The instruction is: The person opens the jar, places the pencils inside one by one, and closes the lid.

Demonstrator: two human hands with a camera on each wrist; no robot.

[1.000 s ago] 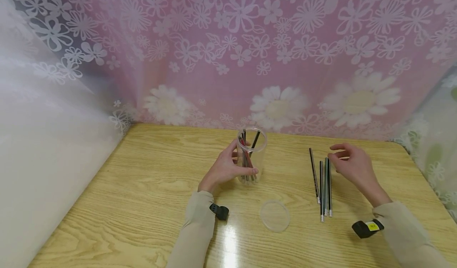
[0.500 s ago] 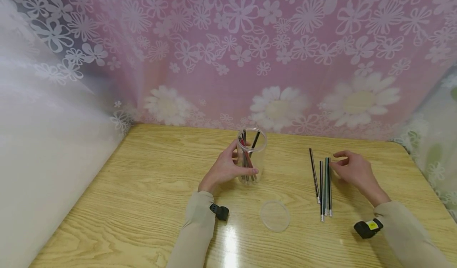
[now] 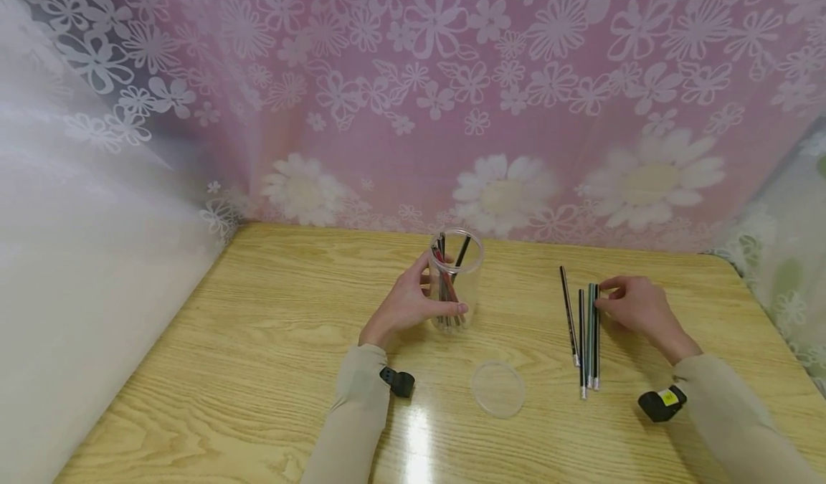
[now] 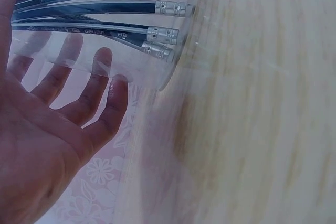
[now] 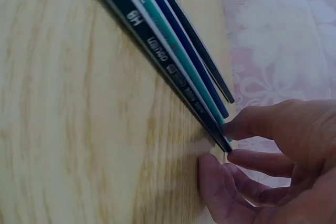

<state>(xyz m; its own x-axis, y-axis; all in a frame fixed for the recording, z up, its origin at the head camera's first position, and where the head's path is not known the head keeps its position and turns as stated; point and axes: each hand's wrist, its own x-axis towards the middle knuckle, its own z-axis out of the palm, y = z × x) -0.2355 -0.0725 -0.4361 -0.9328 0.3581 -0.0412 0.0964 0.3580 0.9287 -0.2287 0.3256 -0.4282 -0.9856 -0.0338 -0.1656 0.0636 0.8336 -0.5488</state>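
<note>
My left hand point(image 3: 403, 303) grips a clear plastic jar point(image 3: 473, 294) that stands upright on the table, its mouth uncovered. Several pencils point(image 4: 105, 9), mostly dark with one red, lean inside it, their metal-capped ends at the bottom in the left wrist view. On the right, my right hand point(image 3: 639, 307) pinches the far end of a black pencil point(image 5: 157, 61) between thumb and index finger. This pencil lies rightmost in a loose row, close beside a green pencil point(image 3: 590, 333). Two more dark pencils point(image 3: 569, 315) lie to the left of those.
A round clear lid point(image 3: 499, 389) lies flat on the wood-grain table point(image 3: 258, 340) in front of the jar. A pink flowered curtain point(image 3: 400, 147) hangs along the back edge, with pale sheeting point(image 3: 97, 254) at the left side.
My right hand has come down onto the far end of the rightmost black pencil, its thumb and index finger closing together. The left hand and jar have stayed in place.
</note>
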